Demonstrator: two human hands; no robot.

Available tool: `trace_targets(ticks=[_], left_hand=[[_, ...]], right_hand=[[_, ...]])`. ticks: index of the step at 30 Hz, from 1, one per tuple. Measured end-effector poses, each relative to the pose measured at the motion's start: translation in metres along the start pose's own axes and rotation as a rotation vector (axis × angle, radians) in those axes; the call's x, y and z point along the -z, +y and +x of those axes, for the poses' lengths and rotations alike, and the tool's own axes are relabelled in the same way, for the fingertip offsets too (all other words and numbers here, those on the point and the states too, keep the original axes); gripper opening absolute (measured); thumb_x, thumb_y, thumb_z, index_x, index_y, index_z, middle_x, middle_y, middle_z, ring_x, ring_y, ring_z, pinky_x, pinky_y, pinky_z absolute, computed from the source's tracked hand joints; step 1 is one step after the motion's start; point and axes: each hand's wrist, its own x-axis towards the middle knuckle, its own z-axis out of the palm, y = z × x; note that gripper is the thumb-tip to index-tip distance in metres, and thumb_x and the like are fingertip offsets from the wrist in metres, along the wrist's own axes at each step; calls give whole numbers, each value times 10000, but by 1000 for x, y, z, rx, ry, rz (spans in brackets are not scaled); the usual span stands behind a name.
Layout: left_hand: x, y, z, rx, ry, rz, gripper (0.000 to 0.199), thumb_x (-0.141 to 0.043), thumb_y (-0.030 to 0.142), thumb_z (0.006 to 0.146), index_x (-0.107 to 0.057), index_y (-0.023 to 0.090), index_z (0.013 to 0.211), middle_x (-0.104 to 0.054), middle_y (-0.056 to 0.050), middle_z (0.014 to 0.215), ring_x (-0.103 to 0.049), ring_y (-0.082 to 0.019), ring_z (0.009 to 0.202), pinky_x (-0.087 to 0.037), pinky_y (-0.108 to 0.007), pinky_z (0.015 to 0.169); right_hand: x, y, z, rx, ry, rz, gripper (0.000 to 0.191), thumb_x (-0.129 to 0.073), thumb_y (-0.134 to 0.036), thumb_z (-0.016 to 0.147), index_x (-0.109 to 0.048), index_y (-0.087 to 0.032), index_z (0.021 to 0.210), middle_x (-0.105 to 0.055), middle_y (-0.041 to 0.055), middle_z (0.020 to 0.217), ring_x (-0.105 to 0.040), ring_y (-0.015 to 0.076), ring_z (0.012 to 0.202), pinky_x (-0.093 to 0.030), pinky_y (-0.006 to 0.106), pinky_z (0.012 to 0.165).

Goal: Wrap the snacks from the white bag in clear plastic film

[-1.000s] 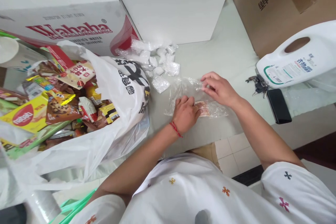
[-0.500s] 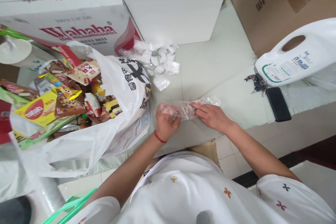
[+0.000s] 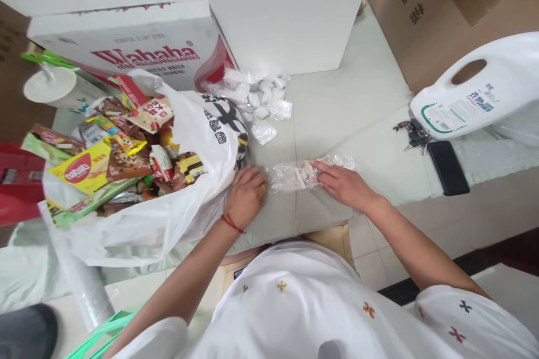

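Observation:
A clear, crinkled plastic wrapper lies on the cloth-covered table in front of me, with something pinkish showing at its middle. My right hand holds it down from the right, fingers resting over the pinkish part. At the wrapper's left end is my left hand, fingers bent and pressed together; what is under them is hidden. It sits close against the white plastic bag of packaged snacks. Beyond the wrapper lies a pile of small white pieces in clear wrapping.
White boxes and a Wahaha carton stand at the back. A paper cup is behind the snack bag. To the right are a white detergent jug, keys, a black phone and a brown carton.
My left hand has moved left, away from the wrapper's middle and towards the snack bag. My right hand stays on the wrapper. The view has shifted slightly.

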Motion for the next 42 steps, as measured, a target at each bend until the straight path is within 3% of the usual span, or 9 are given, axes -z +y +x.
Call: trace_targets(ticks=[6,9,11,14,21,25,29,36,42], left_hand=[[-1,11,-14,391,338,-451,288,-499,185,914,-585,232,1186,-682,-96,1285,-643,-243,1178,-500,-442,1023],[-19,27,19,496,241,-376,552,-632,373,915,-477,193,1413,-593,-167,1414,-544,-321,1324,-416,-511,1106],[-30,31,37,529,77,-167,609,-785,420,780,-596,182,1307,-638,-176,1310,-511,-406,1306,-380,-584,1098],[-30,28,43,519,-80,-19,191,-784,317,739,-695,195,856,-682,-134,1051,-551,-401,1181,-423,-559,1014],[13,48,50,687,13,-489,154,-657,222,765,-510,218,718,-561,28,649,-529,-146,575,-421,-291,593],[-7,89,79,616,-34,-785,51,-631,243,823,-599,204,825,-644,12,694,-594,-146,605,-457,-275,597],[-43,104,91,410,-13,-650,165,-488,158,884,-648,199,898,-724,-48,866,-661,-195,831,-515,-345,815],[-57,88,78,119,-145,-251,314,-486,106,861,-652,202,1109,-710,-88,1128,-590,-258,1039,-457,-407,888],[-64,92,65,-21,-171,-59,330,-484,118,944,-695,251,1160,-700,-72,1288,-544,-276,1207,-393,-455,899]], right_hand=[[-1,1,-3,-11,-8,-27,273,-442,-137,1018,-701,-222,1034,-485,29,1594,-691,236,1100,-579,393,780],[1,-1,-1,-23,-24,-60,259,-458,-148,1016,-705,-226,1029,-485,16,1594,-694,239,1070,-565,383,730],[2,-2,0,-30,-34,-61,250,-469,-151,1013,-705,-230,1032,-478,6,1600,-689,238,1073,-559,377,729],[3,-5,1,-37,-42,-51,259,-462,-151,1019,-707,-234,1023,-469,-8,1606,-682,228,1075,-550,371,746],[2,-20,10,-91,-45,-65,309,-439,-140,1021,-725,-237,1085,-484,-15,1597,-659,253,1091,-512,367,707],[-7,-24,15,-158,-35,24,324,-461,-172,1017,-712,-247,1208,-590,54,1497,-654,274,1110,-517,369,765],[-15,-19,16,-229,-12,219,353,-504,-170,972,-686,-219,1270,-714,119,1218,-671,266,1069,-541,370,840],[10,-2,-17,-314,85,646,337,-543,-324,985,-641,-265,1302,-419,112,1627,-703,212,1075,-575,401,933],[10,39,-40,-796,445,407,352,-524,-451,978,-699,-211,1167,-756,96,1026,-676,240,874,-560,417,841]])
